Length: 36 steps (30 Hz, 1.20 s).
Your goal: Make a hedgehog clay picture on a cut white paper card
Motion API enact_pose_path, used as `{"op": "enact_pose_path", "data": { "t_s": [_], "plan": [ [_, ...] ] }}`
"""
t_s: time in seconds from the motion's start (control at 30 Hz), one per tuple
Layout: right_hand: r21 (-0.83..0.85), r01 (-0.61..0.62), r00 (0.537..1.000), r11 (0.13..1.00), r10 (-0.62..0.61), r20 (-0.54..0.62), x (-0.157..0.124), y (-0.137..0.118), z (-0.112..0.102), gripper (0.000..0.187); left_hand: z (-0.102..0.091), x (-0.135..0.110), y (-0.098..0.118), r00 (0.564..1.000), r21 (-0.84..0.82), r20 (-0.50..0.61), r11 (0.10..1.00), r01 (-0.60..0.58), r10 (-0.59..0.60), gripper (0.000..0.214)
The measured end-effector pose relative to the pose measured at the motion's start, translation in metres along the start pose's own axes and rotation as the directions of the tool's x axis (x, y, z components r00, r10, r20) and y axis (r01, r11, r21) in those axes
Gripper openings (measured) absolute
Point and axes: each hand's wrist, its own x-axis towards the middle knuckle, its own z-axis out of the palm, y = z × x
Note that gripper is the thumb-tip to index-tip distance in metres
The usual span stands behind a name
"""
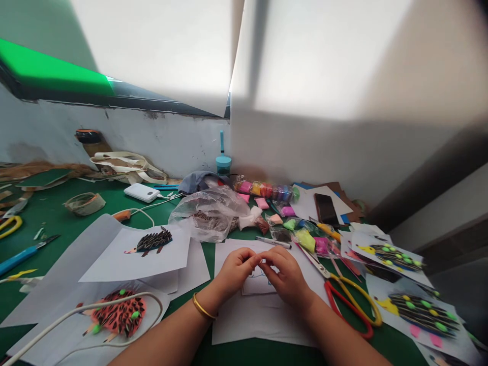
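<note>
My left hand point(238, 269) and my right hand point(284, 274) meet fingertip to fingertip above the table's middle. Both are closed in a pinch, and whatever sits between the fingertips is too small and hidden to name. Beneath them is a small white card point(260, 288) with blue drawn lines, partly covered by the hands. It lies on a larger white sheet point(236, 320). Just beyond the hands, a pen point(273, 242) rests across the sheet's far edge. Scissors point(346, 300) with red and yellow handles lie to the right of my right hand.
Hedgehog pictures on paper lie left point(154, 241) and right point(423, 312). Behind the hands are a clear plastic bag point(213, 208) and colored clay packets point(305, 240). A phone point(326, 209), a white power bank point(143, 192), a white cable point(76, 308) and a blue cutter point(23, 258) surround them.
</note>
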Motion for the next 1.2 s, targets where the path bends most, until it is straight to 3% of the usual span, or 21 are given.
{"op": "enact_pose_path", "data": {
  "t_s": [0.2, 0.37, 0.57, 0.8, 1.07, 1.2],
  "plan": [
    [-0.026, -0.027, 0.999, 0.999, 0.027, -0.030, -0.0015, 0.0024, -0.0001, 0.008, 0.0000, -0.0008, -0.0002, 1.000, -0.059, 0.002, 0.998, -0.003, 0.003, 0.038],
    [-0.045, 0.011, 0.999, 0.999, -0.013, -0.034, -0.0027, 0.0069, 0.0008, 0.023, 0.0003, -0.0004, 0.0005, 0.999, -0.061, -0.027, 0.998, 0.021, -0.023, 0.039],
    [-0.025, -0.006, 0.999, 1.000, 0.005, -0.032, -0.0015, 0.0037, 0.0006, 0.015, 0.0004, 0.0009, -0.0016, 1.000, -0.096, 0.017, 0.995, -0.002, 0.004, 0.048],
    [-0.006, 0.008, 1.000, 1.000, -0.008, -0.011, -0.0028, 0.0054, 0.0030, 0.026, 0.0024, 0.0001, 0.0002, 0.999, -0.036, -0.014, 0.999, 0.029, -0.029, 0.038],
    [-0.005, 0.000, 1.000, 1.000, 0.000, -0.021, -0.0004, 0.0007, 0.0006, 0.014, 0.0006, -0.0001, 0.0002, 0.999, -0.017, 0.050, 1.000, 0.018, -0.017, 0.040],
    [0.009, 0.028, 0.999, 1.000, -0.028, -0.043, -0.0025, 0.0050, 0.0038, 0.027, 0.0019, -0.0004, -0.0002, 1.000, 0.009, 0.025, 1.000, -0.003, 0.003, 0.037]
  ]
}}
